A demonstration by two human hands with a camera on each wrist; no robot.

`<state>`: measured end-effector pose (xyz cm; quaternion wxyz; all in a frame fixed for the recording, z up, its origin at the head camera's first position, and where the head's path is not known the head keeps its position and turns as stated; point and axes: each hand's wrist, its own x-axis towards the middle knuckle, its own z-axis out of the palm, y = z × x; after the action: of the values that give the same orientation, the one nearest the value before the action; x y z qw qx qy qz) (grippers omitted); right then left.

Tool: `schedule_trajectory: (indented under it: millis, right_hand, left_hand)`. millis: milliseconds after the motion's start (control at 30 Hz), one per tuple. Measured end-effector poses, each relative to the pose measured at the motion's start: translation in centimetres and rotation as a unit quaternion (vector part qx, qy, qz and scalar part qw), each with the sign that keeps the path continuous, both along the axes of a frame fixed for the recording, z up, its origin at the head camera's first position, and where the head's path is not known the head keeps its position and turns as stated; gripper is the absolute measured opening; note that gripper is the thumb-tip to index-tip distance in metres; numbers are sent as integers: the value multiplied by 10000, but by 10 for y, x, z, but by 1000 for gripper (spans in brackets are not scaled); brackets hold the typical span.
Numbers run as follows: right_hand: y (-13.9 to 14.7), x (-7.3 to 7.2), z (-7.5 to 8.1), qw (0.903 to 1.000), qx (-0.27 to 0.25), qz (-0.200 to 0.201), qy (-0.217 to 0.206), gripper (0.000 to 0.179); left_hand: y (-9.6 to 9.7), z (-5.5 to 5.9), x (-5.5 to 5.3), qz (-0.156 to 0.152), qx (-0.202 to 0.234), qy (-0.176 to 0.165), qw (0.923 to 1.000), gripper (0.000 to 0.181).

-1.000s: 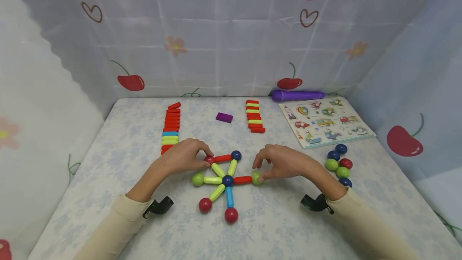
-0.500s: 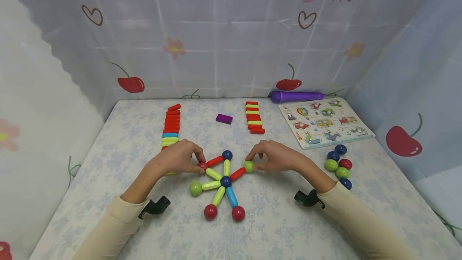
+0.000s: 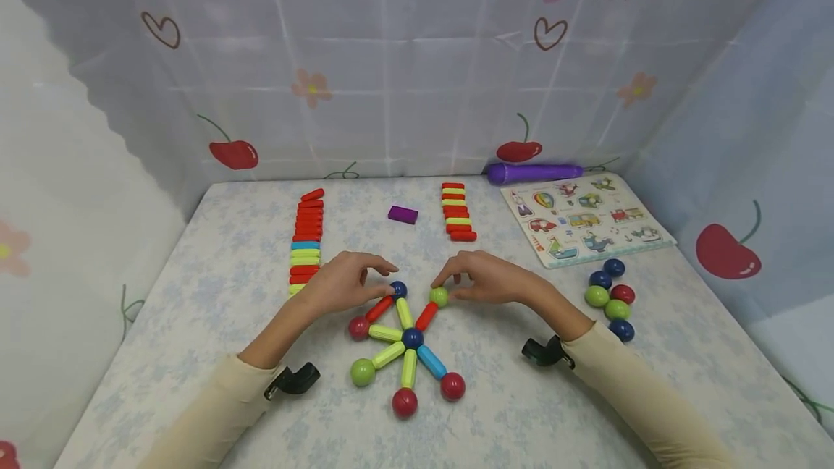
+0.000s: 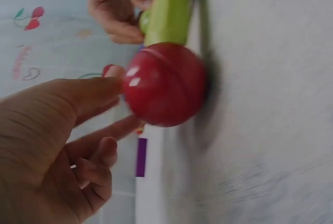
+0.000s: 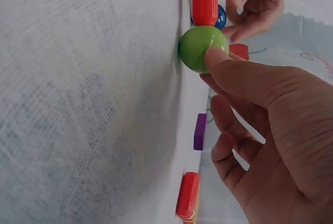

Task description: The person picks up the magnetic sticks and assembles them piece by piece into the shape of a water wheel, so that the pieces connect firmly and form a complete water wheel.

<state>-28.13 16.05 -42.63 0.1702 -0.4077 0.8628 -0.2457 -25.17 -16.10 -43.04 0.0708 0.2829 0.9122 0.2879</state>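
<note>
A star-shaped figure of toy rods and balls lies on the table, its rods spreading from a blue centre ball. My right hand pinches the green ball at the end of a red rod between thumb and forefinger. My left hand has its thumb at the outer blue ball, with the forefinger stretched out above it. Another red rod links that ball to a red ball. In the left wrist view, a large red ball overlaps the left fingertips.
Loose rods are lined up in a left row and a right row, with a purple block between them. Spare balls cluster at right, near a picture board and a purple microphone-shaped toy.
The figure has turned counterclockwise, the right hand moving its green ball up and left. My left hand has gone from the red ball to the outer blue ball.
</note>
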Motion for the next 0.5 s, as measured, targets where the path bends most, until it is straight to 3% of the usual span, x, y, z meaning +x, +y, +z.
schedule_trajectory:
  millis: [133,267,367,500]
  right_hand:
    - [3,0,3,9999,77,5,-98,32]
    - [9,-6,8,9998,117,-90,-135,32]
    - [14,-19,10,9987,-44,-496,142,29]
    - [19,-40,10,9897,-155,-1276,634,27]
  left_hand:
    - [7,-9,-2,-54,124,-50,9999,29]
    - [8,-10,-1,37,159,-150,9998,25]
    - [6,-8,1,138,110,-162,9997,22]
    - [2,-5,3,200,28,-145,9997,21]
